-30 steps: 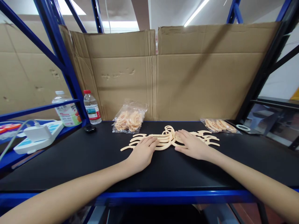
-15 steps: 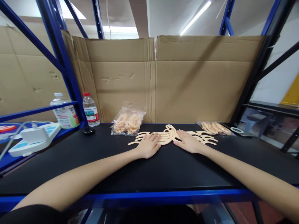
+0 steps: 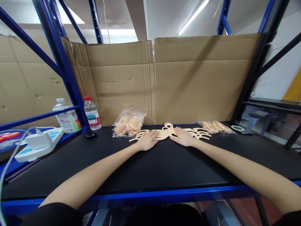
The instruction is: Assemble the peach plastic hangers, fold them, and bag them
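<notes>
Several beige clothes hangers [image 3: 162,135] lie overlapping in a flat bunch on the black tabletop, their hooks gathered at the back. My left hand [image 3: 147,140] rests palm down on the left arms of the hangers, fingers stretched out. On the other side of the hooks, my right hand [image 3: 182,137] lies flat over the right arms, its fingers also extended. Both hands cover parts of the bunch. Behind my left hand sits a clear plastic bag [image 3: 129,123] of more beige pieces.
Another bag of beige pieces [image 3: 216,127] lies at the right, beside a phone with a white ring [image 3: 238,128]. Left are a red-capped water bottle [image 3: 92,114], a larger bottle [image 3: 67,117], a small black object [image 3: 90,134] and a power strip [image 3: 55,138]. Cardboard [image 3: 199,78] walls the back.
Both hands have slid slightly away from me, and the right one also leftward. The hangers have shifted with them and sit a little closer together. The camera view has tilted slightly.
</notes>
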Motion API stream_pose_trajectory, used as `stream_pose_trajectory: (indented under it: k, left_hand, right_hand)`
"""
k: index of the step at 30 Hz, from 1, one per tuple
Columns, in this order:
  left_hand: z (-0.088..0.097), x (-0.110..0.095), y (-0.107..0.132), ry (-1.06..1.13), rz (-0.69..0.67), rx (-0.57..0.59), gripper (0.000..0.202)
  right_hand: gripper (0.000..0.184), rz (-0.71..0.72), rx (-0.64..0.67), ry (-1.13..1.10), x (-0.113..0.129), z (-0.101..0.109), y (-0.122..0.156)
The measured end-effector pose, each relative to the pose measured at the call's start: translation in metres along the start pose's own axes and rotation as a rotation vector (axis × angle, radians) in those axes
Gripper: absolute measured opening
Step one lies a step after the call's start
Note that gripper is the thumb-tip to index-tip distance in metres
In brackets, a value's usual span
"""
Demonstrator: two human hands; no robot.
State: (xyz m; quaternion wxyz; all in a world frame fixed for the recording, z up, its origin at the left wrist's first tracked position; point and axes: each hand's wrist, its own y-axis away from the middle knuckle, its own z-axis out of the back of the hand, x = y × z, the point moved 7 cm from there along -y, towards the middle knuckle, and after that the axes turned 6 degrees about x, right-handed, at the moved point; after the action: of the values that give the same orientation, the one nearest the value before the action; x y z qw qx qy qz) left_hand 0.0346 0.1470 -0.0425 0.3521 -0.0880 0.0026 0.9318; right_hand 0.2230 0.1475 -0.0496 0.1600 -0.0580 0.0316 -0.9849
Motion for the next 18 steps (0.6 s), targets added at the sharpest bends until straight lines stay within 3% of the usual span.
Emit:
stream_pose_trajectory:
  k: [12,18]
  left_hand:
    - [0.015,-0.011,0.013,-0.012,-0.074,-0.151,0.043]
    - [0.024,-0.023,0.018,-0.061,-0.179,-0.278,0.033]
  right_hand:
    - [0.085,-0.017,-0.046,-0.021,0.001,0.004,0.005]
    - [0.071,0.039,-0.181,-0.065,0.004,0.011,0.008]
